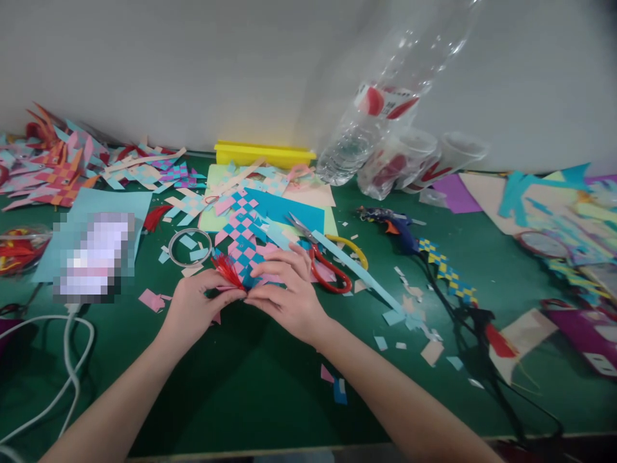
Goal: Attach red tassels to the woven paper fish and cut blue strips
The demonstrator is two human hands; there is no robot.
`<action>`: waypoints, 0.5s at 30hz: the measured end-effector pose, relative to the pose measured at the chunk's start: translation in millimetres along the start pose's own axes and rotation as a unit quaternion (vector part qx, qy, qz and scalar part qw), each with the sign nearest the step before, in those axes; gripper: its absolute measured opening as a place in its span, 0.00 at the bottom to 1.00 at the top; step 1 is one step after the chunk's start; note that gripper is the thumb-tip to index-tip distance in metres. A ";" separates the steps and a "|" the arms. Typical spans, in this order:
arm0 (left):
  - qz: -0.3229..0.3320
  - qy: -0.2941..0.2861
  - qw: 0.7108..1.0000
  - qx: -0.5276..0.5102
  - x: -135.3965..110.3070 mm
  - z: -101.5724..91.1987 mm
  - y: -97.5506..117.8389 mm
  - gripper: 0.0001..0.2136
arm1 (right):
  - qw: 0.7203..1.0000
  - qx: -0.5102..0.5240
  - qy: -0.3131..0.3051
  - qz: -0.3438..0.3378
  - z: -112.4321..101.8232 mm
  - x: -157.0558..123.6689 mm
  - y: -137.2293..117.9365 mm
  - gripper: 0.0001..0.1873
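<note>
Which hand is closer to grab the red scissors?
The right hand, probably. Its fingers rest on the blue-and-pink woven paper piece, just beside the red-handled scissors. The left hand pinches the red tassel on the far side of the weave.

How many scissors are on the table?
1: the red-and-yellow scissors lie on the green table, just beside the right hand. More could hide under the paper.

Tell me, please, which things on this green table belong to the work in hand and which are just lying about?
In hand:
- left hand, pinching the red tassel
- right hand, pressing the woven paper piece

Lying about:
- scissors
- glue gun
- plastic bottles
- tape ring
- yellow box
- white cable
- paper scraps
</note>
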State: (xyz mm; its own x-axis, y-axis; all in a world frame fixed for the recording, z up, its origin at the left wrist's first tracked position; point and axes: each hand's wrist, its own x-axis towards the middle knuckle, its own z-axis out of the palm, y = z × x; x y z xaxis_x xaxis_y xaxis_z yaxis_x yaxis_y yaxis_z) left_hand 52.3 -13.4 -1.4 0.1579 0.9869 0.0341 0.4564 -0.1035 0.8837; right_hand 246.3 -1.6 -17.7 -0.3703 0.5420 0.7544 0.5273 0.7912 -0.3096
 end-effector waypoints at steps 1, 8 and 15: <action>-0.007 -0.009 1.000 -0.008 -0.5 0.0 -0.3 0.06 | 1.000 -0.005 0.004 -0.008 -0.4 -0.4 0.4 0.05; -0.019 -0.048 0.998 -0.028 -0.7 0.6 -0.5 0.04 | 0.995 -0.072 0.009 -0.066 -3.1 -2.4 -0.6 0.08; -0.022 -0.087 0.994 -0.064 -1.1 1.6 -3.7 0.04 | 0.987 -0.111 0.011 -0.118 -8.1 -1.9 -3.5 0.08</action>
State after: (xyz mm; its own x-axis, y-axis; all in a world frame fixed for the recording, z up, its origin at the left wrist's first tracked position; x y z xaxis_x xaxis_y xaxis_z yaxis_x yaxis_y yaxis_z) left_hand 51.8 -14.3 -5.5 0.2950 0.9523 -0.0782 0.3524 -0.0323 0.9353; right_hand 251.3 -7.7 -13.4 -0.4865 0.3421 0.8039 0.5841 0.8117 0.0080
